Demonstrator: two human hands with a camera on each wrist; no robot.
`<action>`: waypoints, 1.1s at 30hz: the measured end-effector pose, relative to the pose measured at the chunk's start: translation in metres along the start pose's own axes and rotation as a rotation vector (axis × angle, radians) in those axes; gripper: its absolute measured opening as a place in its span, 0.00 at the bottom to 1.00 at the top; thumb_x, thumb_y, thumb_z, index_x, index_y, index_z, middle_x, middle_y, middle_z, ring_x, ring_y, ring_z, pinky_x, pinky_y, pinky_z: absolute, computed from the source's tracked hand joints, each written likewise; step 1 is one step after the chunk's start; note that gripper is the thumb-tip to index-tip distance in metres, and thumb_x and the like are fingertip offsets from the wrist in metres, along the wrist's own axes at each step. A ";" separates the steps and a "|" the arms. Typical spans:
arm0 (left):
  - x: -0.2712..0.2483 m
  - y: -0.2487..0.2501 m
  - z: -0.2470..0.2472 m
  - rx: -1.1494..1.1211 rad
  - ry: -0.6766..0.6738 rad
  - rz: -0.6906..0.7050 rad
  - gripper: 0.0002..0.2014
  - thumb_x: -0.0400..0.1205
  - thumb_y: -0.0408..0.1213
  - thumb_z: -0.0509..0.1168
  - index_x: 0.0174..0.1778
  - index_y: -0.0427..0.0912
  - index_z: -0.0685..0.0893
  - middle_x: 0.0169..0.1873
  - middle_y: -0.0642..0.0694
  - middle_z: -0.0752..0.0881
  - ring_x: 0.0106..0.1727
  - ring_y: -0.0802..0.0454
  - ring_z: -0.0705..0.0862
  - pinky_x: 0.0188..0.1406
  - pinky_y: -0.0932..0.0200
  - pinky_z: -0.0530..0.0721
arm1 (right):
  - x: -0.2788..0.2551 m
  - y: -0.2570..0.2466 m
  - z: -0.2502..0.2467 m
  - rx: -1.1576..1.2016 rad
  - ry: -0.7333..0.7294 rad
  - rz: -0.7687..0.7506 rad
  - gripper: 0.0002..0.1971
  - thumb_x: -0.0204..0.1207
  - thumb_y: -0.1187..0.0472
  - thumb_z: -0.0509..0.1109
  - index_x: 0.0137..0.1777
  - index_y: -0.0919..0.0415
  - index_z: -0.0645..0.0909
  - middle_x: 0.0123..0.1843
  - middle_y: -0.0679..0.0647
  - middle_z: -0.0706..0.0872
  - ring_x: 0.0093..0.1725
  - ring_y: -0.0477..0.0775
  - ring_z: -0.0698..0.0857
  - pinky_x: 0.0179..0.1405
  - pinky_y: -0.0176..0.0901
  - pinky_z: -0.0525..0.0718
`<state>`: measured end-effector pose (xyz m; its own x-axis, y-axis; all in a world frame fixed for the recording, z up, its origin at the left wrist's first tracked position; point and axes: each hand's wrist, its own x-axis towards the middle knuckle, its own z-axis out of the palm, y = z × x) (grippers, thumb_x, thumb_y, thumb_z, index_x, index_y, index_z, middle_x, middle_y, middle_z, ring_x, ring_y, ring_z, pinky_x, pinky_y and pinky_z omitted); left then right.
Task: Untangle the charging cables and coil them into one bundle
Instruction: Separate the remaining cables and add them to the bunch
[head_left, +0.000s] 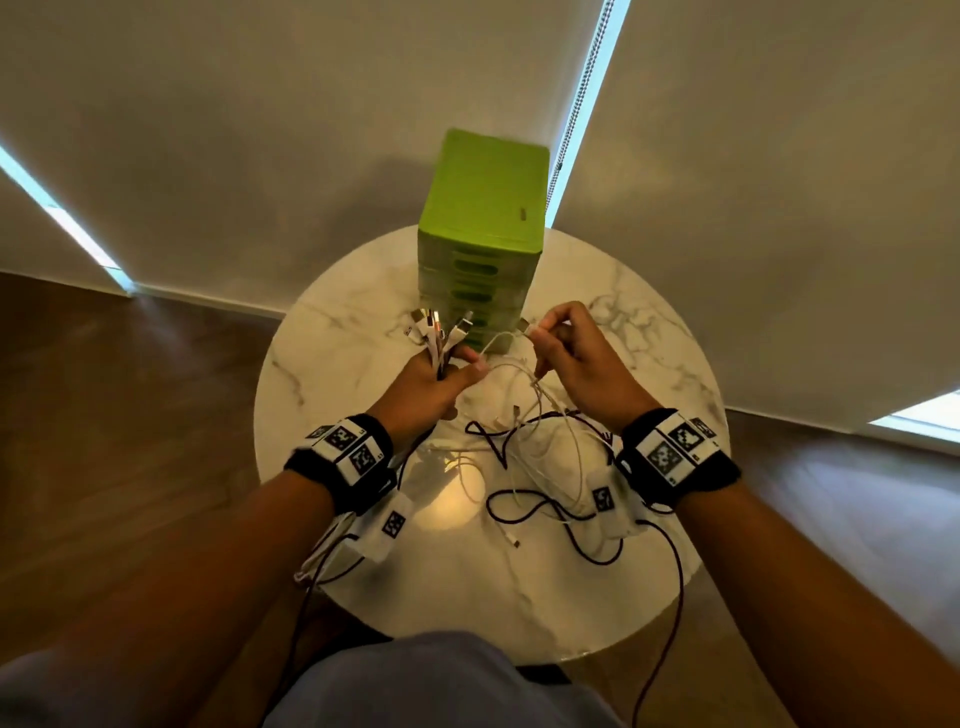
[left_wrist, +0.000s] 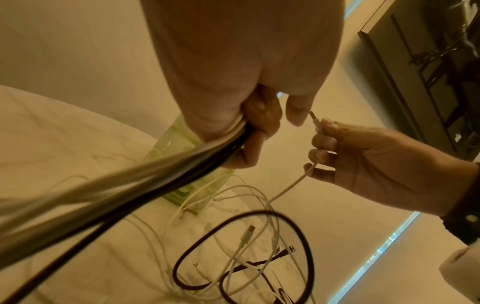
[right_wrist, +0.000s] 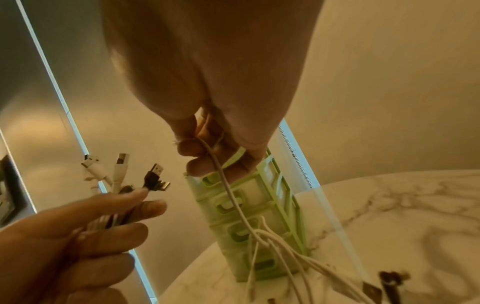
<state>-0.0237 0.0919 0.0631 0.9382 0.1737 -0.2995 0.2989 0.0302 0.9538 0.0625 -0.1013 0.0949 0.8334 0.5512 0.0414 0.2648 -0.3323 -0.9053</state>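
Note:
My left hand (head_left: 434, 376) grips a bunch of white and dark cables (left_wrist: 145, 176) just below their plugs (head_left: 436, 327), which stick up above the fist; the same plugs (right_wrist: 122, 172) show in the right wrist view. My right hand (head_left: 569, 353) pinches the USB plug (left_wrist: 315, 121) of one white cable (right_wrist: 233, 197), held a little right of the left hand. That cable hangs down into a loose tangle of white and dark cables (head_left: 540, 467) lying on the round marble table (head_left: 332, 364) between my wrists.
A green drawer tower (head_left: 480, 244) stands at the table's far side, just behind both hands. One dark cable (head_left: 670, 618) drops over the near right edge toward the wooden floor (head_left: 130, 415). Blinds (head_left: 260, 130) hang behind the table.

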 end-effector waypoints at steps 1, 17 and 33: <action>-0.003 0.004 0.000 -0.007 -0.012 0.017 0.10 0.86 0.41 0.68 0.58 0.39 0.83 0.26 0.50 0.66 0.29 0.54 0.67 0.33 0.57 0.72 | 0.000 -0.004 0.004 0.037 -0.010 0.004 0.07 0.89 0.59 0.62 0.57 0.64 0.70 0.37 0.57 0.81 0.38 0.59 0.84 0.49 0.69 0.84; -0.007 0.022 -0.039 -0.247 0.061 0.161 0.06 0.87 0.43 0.67 0.46 0.50 0.88 0.29 0.41 0.68 0.24 0.56 0.65 0.29 0.58 0.74 | -0.026 -0.004 0.076 -0.248 -0.152 -0.021 0.12 0.91 0.49 0.53 0.55 0.52 0.75 0.43 0.49 0.86 0.43 0.45 0.84 0.46 0.47 0.80; 0.005 0.014 -0.020 -0.067 0.064 0.101 0.27 0.79 0.66 0.63 0.54 0.44 0.86 0.40 0.41 0.88 0.39 0.45 0.83 0.39 0.48 0.81 | -0.005 -0.041 0.085 -0.294 -0.037 -0.107 0.13 0.91 0.56 0.58 0.60 0.60 0.81 0.49 0.52 0.88 0.43 0.47 0.84 0.40 0.34 0.74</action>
<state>-0.0181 0.1132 0.0753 0.9491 0.2419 -0.2019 0.1893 0.0746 0.9791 0.0062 -0.0259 0.0957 0.7764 0.6207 0.1091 0.4831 -0.4750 -0.7356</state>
